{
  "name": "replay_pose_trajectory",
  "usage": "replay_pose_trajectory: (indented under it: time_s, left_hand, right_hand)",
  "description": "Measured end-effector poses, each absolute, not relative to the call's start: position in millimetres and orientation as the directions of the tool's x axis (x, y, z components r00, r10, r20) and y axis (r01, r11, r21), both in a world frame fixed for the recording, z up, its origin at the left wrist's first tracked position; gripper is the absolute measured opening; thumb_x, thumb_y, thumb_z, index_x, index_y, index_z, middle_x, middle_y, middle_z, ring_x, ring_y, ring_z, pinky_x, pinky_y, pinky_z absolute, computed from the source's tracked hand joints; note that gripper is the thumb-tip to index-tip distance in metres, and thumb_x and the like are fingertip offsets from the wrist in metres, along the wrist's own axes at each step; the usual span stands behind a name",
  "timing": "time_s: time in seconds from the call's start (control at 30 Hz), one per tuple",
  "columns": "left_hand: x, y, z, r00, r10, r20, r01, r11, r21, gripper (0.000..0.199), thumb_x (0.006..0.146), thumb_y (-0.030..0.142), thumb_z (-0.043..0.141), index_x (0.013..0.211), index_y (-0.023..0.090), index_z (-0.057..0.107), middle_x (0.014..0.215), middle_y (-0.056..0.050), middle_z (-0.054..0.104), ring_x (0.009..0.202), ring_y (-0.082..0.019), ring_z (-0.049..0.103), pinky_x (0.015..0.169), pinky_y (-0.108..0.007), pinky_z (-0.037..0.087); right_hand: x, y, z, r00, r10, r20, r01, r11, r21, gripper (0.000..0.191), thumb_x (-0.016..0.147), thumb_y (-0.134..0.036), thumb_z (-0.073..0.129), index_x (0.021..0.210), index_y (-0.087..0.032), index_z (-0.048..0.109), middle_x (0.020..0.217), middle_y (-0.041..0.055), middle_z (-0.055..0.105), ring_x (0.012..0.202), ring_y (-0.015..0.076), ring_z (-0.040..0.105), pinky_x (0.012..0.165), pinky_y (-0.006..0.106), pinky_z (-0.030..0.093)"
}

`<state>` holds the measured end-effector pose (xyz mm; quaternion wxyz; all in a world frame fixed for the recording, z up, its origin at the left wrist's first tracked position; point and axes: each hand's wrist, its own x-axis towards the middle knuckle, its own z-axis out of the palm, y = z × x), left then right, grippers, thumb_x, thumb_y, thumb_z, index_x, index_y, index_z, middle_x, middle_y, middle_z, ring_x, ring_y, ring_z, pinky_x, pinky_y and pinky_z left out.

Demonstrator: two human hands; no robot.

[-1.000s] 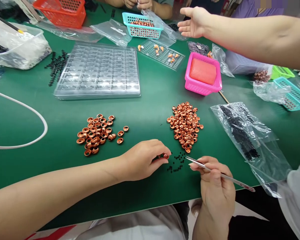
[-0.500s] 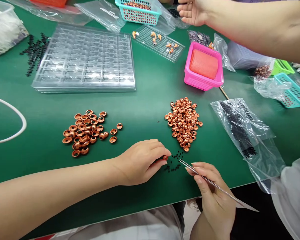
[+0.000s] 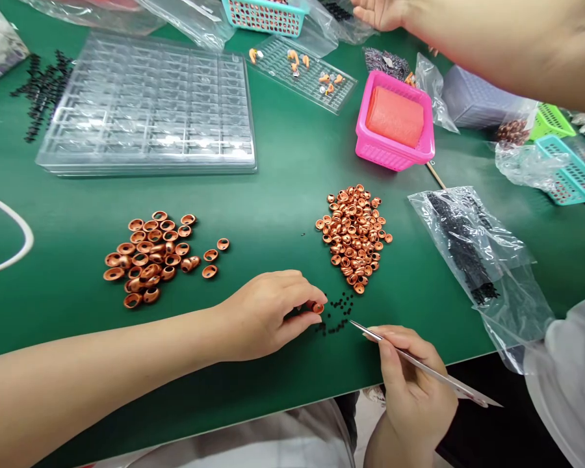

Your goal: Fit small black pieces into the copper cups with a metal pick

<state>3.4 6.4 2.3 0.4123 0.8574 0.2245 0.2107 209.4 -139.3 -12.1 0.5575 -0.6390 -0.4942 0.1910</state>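
Observation:
Between thumb and fingers, my left hand [image 3: 277, 315] pinches a small copper-coloured cup [image 3: 318, 307] just above the table. My right hand [image 3: 414, 383] grips metal tweezers [image 3: 409, 359], whose tips point left toward a scatter of tiny black pieces [image 3: 338, 315]. I cannot make out anything between the tips. Beyond the black pieces lies a dense pile of small copper-coloured cups [image 3: 355, 234]. To the left of my left hand is a looser group of copper-coloured rings or cups with holes [image 3: 151, 257].
A stack of clear plastic trays [image 3: 151, 110] lies at the far left. Behind the pile stands a pink basket [image 3: 394, 153] with a folded red sheet. A clear bag of black parts [image 3: 463, 247] lies to the right. Another person's arm [image 3: 507, 52] reaches across the top right.
The cup in my left hand has turned so its opening shows more. The tweezers have tilted slightly, their tips a little lower. My view has shifted slightly.

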Motion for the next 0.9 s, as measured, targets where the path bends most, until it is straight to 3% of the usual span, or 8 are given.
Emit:
replay_pose_trajectory:
  time_s: [0.43,0.9]
  left_hand:
    - [2.4,6.3,2.3,0.812,0.552,0.188,0.204,-0.571,0.795,0.012,0.095,0.018,0.055,0.103,0.017,0.064,0.085,-0.003,0.068,0.077,-0.015,0.058,0.071,-0.026,0.047]
    - [2.6,6.9,-0.8,0.811,0.545,0.211,0.183,-0.58,0.794,0.012,0.095,0.02,0.054,0.103,0.017,0.063,0.084,-0.002,0.067,0.077,-0.016,0.057,0.07,-0.026,0.046]
  right_hand:
    - [208.9,-139.3,-17.0,0.408,0.861,0.304,0.475,0.083,-0.876,0.017,0.084,-0.008,0.065,0.094,-0.022,0.066,0.089,0.0025,0.072,0.085,0.018,0.07,0.074,0.034,0.06]
    - [208.7,-138.4,-17.5,0.4,0.833,0.381,0.479,0.164,-0.862,0.02,0.082,-0.006,0.065,0.094,-0.022,0.066,0.084,0.0015,0.071,0.079,0.0187,0.07,0.068,0.036,0.059]
